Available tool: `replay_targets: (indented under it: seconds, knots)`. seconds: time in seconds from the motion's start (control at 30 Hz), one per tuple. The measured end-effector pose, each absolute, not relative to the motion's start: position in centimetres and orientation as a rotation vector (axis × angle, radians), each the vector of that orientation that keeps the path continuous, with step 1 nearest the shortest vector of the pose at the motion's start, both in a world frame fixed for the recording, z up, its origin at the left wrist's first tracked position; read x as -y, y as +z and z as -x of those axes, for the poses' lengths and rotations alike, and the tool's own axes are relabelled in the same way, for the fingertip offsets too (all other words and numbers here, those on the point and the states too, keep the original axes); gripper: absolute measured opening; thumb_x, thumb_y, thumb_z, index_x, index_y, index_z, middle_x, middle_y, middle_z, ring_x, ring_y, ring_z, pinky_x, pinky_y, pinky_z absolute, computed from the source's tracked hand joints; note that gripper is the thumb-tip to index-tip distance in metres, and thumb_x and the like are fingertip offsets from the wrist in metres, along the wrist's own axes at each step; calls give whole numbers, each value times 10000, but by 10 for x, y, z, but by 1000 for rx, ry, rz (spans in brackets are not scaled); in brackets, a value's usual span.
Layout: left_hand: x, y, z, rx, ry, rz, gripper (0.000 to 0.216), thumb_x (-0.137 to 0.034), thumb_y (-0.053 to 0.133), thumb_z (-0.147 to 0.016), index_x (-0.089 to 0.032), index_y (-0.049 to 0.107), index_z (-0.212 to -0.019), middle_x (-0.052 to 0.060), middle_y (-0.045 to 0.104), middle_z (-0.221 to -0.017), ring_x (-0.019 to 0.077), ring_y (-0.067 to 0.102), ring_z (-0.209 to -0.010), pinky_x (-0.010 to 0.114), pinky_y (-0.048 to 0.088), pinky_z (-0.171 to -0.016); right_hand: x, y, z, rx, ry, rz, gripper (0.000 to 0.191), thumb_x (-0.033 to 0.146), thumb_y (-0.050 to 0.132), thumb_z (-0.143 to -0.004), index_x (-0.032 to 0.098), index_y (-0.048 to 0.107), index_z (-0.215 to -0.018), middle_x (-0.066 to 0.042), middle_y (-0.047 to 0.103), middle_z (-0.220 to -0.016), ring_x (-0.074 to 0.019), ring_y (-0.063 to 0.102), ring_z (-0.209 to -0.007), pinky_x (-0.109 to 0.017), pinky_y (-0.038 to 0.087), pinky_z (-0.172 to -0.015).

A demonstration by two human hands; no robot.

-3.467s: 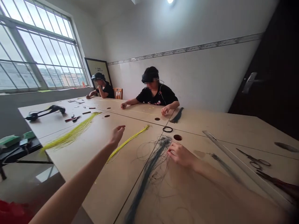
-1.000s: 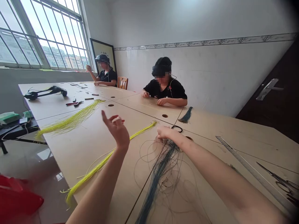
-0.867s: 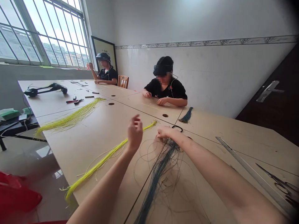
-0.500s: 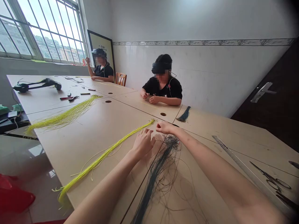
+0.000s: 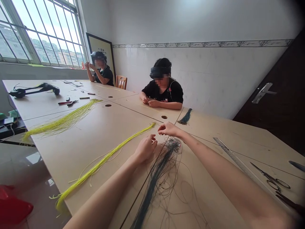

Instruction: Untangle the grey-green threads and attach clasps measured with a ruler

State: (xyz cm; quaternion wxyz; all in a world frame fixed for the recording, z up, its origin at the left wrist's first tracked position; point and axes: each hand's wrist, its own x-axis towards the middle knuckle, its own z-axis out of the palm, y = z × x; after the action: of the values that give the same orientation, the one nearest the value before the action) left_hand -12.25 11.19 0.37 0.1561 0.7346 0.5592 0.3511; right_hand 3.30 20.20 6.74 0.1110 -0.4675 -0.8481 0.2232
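Above the table's middle, my left hand (image 5: 145, 147) has its fingers curled in toward the thumb; whatever they hold is too fine to make out. Facing it from the right, my right hand (image 5: 169, 129) pinches its fingertips together, and anything between them is too small to name. A small gap separates the two hands. Just below them lies a bundle of dark blue-green threads (image 5: 156, 178), its near end running out of view and its far end a grey tangle. Left of my left hand stretches a bundle of yellow cords (image 5: 114, 152), its far tip close to my fingers.
More yellow threads (image 5: 64, 119) lie at the left, near pliers (image 5: 72, 103). A short dark thread bundle (image 5: 185, 117) rests beyond my right hand. At right are a ruler (image 5: 230, 153) and scissors (image 5: 270, 176). Two co-workers sit across the table (image 5: 92, 122).
My right hand has turned from a closed fist shape to a pinch with its fingertips showing. My left hand has barely shifted. The farther co-worker now has both hands raised.
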Motion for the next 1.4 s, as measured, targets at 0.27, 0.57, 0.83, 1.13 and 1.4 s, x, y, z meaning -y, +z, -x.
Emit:
replay_targets:
  seconds: [0.27, 0.57, 0.83, 1.13, 1.4]
  knots:
    - [-107, 10, 121, -1624, 892, -2240, 350, -236, 423, -858, -147, 535, -1178, 95, 627, -1111, 221, 584, -1023, 316, 453, -875, -196, 77, -40, 2586, 474, 1501, 138, 166, 610, -687, 154, 717, -774, -47, 711, -766, -138, 622, -683, -198, 406, -564]
    - [-104, 6, 119, -1607, 910, -2417, 338, -247, 456, -869, -171, 538, -1188, 99, 469, -1295, 244, 379, -1233, 398, 323, -1030, -190, 87, -32, 2611, 444, 1433, 147, 185, 608, -719, 159, 718, -812, -36, 717, -812, -132, 632, -763, -183, 423, -630]
    - [-97, 12, 114, -1592, 873, -2506, 299, -311, 413, -908, -216, 565, -1148, 90, 414, -1358, 256, 257, -1311, 472, 252, -1037, -187, 84, -31, 2600, 508, 1418, 164, 191, 610, -698, 163, 720, -817, -22, 712, -757, -124, 627, -717, -175, 415, -575]
    - [-93, 18, 110, -1563, 786, -2525, 288, -280, 421, -885, -194, 548, -1129, 85, 533, -1245, 236, 408, -1188, 448, 254, -1005, -185, 85, -31, 2635, 531, 1432, 171, 183, 590, -677, 149, 719, -785, -35, 714, -790, -133, 622, -725, -181, 410, -574]
    - [-97, 10, 112, -1541, 741, -2517, 329, -281, 372, -892, -196, 532, -1167, 88, 550, -1239, 252, 408, -1185, 459, 221, -1007, -188, 82, -31, 2676, 544, 1449, 188, 169, 574, -657, 140, 716, -777, -37, 710, -766, -123, 611, -698, -176, 397, -571]
